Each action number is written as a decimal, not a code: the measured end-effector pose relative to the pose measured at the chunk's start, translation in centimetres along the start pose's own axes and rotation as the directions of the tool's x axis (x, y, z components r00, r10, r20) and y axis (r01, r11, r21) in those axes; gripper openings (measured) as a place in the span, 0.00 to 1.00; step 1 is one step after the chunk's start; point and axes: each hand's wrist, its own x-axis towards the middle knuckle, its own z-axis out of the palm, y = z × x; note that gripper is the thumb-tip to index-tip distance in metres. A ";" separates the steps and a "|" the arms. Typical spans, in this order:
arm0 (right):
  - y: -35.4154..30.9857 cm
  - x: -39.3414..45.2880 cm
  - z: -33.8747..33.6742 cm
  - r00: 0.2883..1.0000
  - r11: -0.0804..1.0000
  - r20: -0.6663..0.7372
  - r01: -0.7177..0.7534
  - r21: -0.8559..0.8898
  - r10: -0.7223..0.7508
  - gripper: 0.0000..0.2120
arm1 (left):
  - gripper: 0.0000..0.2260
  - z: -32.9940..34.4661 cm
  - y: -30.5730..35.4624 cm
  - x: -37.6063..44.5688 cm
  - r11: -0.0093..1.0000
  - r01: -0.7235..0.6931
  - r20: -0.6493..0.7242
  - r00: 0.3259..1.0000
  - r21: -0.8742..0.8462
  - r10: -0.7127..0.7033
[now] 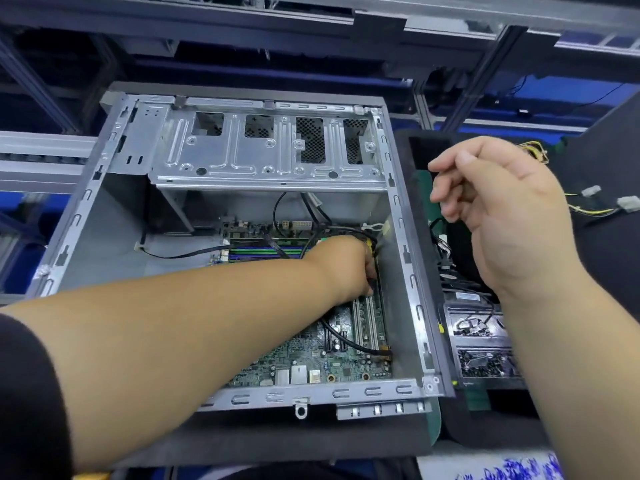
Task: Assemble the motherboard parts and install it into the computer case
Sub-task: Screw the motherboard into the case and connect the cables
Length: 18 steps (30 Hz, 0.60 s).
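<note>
The computer case (239, 237) lies on its side on a dark mat on the counter (311, 441), open face up, its long axis running from the near edge toward the drive-bay cage (266, 150) at the far end. The motherboard (311, 362) lies flat on the case floor in the near right part, long axis the same way, its white expansion slots (365, 323) running lengthwise and the purple and green memory slots (263, 252) crosswise beyond them.

The left hand (346, 268) reaches into the case over the board near the right wall, fingers curled downward among black cables (349, 337); it seems to pinch a small connector with yellow wires (371, 244), though the fingertips are hidden and the grip cannot be told for sure. One black cable runs from under this hand to a plug at the board's near right edge. Another thin black cable (180, 252) crosses the bare case floor to the left of the board.

The right hand (498, 209) hovers outside the case's right wall, fingers loosely curled, holding nothing.

Below that hand, right of the case, sits a small compartmented box (481, 344) holding dark screws and small metal parts. Farther right lie yellow and black wires with white plugs (627, 204). A paper (502, 465) with blue writing, too blurred to read, lies near the case's near right corner.
</note>
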 end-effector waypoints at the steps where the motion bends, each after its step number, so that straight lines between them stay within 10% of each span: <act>1: 0.1 -0.1 -0.1 1.000 1.000 0.001 0.000 -0.005 0.000 0.14 | 0.12 0.1 0.0 0.0 1.000 -0.007 -0.004 1.000 0.015 0.007; 18: -0.2 1.9 0.7 0.999 0.998 -0.012 0.049 -0.044 -0.050 0.12 | 0.07 -7.8 -6.0 -3.5 0.998 0.052 -0.172 0.984 0.029 -0.046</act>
